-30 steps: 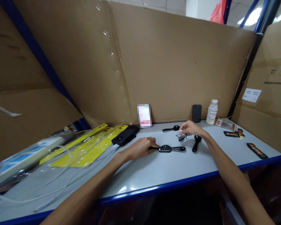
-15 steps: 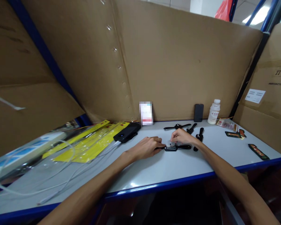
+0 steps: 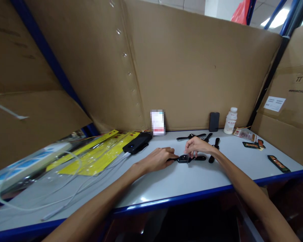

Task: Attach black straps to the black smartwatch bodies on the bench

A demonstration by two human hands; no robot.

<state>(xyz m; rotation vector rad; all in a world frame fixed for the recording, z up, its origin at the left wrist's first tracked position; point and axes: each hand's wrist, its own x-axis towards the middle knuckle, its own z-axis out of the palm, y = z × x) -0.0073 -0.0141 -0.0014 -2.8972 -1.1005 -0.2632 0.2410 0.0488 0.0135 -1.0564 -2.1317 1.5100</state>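
Observation:
Fingers of my left hand are closed on the left handle of a black spokeshave lying on the table. Above its middle, my right hand pinches a small thin metal blade, which is tilted nearly edge-on to my view. The blade's upper part is hidden by the fingertips. Behind my right hand lies another black spokeshave. A second one is partly covered by that hand, and a third lies just right of the wrist.
Yellow packaging cards, a black power bank, white cables and a power strip occupy the left. A lit phone, a dark phone and a bottle stand behind. Small packets lie right.
The blade has turned from lying broad-faced over the spokeshave's middle to standing nearly edge-on, slightly further right. My right hand's fingers have shifted with it. My left hand stays in place.

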